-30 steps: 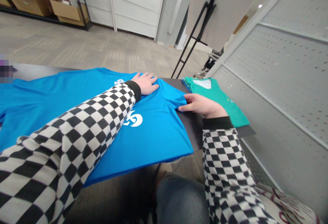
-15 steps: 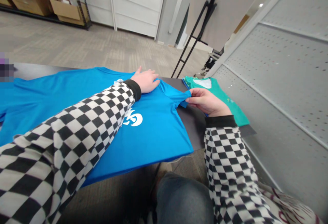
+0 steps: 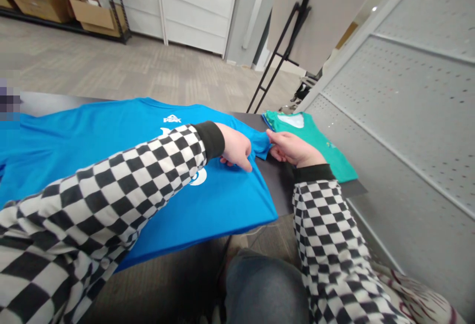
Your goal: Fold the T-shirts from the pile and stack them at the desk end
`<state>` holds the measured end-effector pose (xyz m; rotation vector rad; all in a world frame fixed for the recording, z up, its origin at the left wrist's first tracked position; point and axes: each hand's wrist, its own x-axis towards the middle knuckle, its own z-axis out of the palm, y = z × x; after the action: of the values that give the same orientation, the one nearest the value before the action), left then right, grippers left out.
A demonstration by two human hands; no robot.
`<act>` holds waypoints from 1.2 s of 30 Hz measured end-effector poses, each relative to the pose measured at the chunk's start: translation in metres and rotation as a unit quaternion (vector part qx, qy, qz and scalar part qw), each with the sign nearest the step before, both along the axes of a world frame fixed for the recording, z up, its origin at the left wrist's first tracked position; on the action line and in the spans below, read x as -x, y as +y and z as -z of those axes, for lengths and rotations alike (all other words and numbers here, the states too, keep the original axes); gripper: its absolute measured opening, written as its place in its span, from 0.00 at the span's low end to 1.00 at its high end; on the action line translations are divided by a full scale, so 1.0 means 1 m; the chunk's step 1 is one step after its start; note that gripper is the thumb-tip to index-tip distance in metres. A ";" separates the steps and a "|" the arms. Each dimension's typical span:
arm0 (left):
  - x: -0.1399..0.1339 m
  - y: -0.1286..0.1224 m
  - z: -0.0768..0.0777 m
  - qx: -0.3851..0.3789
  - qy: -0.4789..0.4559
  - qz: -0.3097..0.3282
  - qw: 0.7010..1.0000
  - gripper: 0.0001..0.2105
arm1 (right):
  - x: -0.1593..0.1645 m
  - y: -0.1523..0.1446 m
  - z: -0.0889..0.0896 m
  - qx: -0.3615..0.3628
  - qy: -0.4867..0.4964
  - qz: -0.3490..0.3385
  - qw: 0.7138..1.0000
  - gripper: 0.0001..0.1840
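Note:
A blue T-shirt [image 3: 222,205] with white lettering lies spread over a dark table [image 3: 279,180], its bottom edge hanging past the near side. My right hand [image 3: 293,147] pinches the hem of its sleeve between thumb and fingers. Over the underarm, my left hand [image 3: 236,147] is closed, fingers curled down at the cloth; whether it grips a fold there is hidden. The left forearm covers part of the print. Just beyond my right hand lies a folded green shirt [image 3: 326,148], with other cloth edges showing under it.
A grey perforated panel [image 3: 401,111] stands close along the right. Behind the table are a black stand frame [image 3: 274,62], white cabinets [image 3: 196,7] and a shelf with cardboard boxes [image 3: 96,16]. My knee [image 3: 265,284] is below the table edge.
My left hand has gone from lying flat near the shoulder to curled at the underarm, nearer to me. My right hand has shifted slightly left, still on the sleeve hem.

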<state>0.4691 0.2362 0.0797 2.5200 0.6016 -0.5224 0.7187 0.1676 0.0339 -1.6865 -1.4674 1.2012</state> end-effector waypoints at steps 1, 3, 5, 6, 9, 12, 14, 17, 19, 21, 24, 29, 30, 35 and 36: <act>-0.002 -0.001 0.005 -0.011 -0.003 0.001 1.000 0.18 | 0.000 0.004 0.003 -0.004 -0.008 0.021 1.000 0.36; -0.004 0.000 0.013 -0.029 -0.012 0.002 1.000 0.18 | 0.000 0.010 0.008 -0.021 -0.008 0.071 0.997 0.37; -0.005 0.000 0.016 -0.035 -0.018 0.006 0.999 0.17 | 0.002 0.016 0.012 -0.052 -0.001 0.112 0.992 0.37; -0.006 0.001 0.017 -0.039 -0.020 0.010 0.999 0.18 | 0.003 0.019 0.013 -0.070 0.001 0.125 0.990 0.37; -0.006 0.002 0.018 -0.043 -0.018 0.016 0.999 0.19 | 0.003 0.026 0.017 -0.110 -0.006 0.140 0.984 0.34; -0.005 0.002 0.018 -0.041 -0.013 0.014 0.999 0.19 | -0.001 0.033 0.022 -0.155 -0.050 0.177 0.971 0.22; -0.005 0.003 0.018 -0.045 -0.010 0.014 0.999 0.20 | -0.006 0.040 0.027 -0.196 -0.119 0.197 0.953 0.13; -0.005 0.003 0.019 -0.063 -0.013 0.022 0.998 0.21 | -0.010 0.052 0.031 -0.244 -0.242 0.174 0.923 0.19; -0.005 0.004 0.020 -0.075 -0.023 0.027 0.997 0.23 | -0.009 0.061 0.029 -0.240 -0.296 0.130 0.916 0.27; -0.005 0.004 0.021 -0.081 -0.034 0.027 0.996 0.23 | -0.004 0.071 0.024 -0.209 -0.327 0.078 0.918 0.32; -0.005 0.004 0.023 -0.082 -0.049 0.032 0.995 0.23 | 0.003 0.085 0.015 -0.167 -0.354 0.042 0.919 0.29; -0.006 0.003 0.024 -0.057 -0.053 0.010 0.997 0.21 | 0.012 0.102 0.017 -0.139 -0.385 0.081 0.909 0.17; -0.005 0.003 0.023 -0.045 -0.047 0.002 0.998 0.20 | 0.013 0.103 0.018 -0.135 -0.397 0.081 0.904 0.15; 0.003 0.020 0.012 -0.011 -0.048 -0.036 0.998 0.21 | 0.006 0.085 0.016 -0.134 -0.411 0.119 0.894 0.07; 0.006 0.025 0.011 -0.035 -0.083 -0.062 0.994 0.22 | 0.003 0.079 0.013 -0.132 -0.409 0.130 0.893 0.07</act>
<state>0.4636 0.2616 0.0684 2.5395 0.7187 -0.2486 0.7158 0.2469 0.0206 -2.2138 -1.6702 0.0903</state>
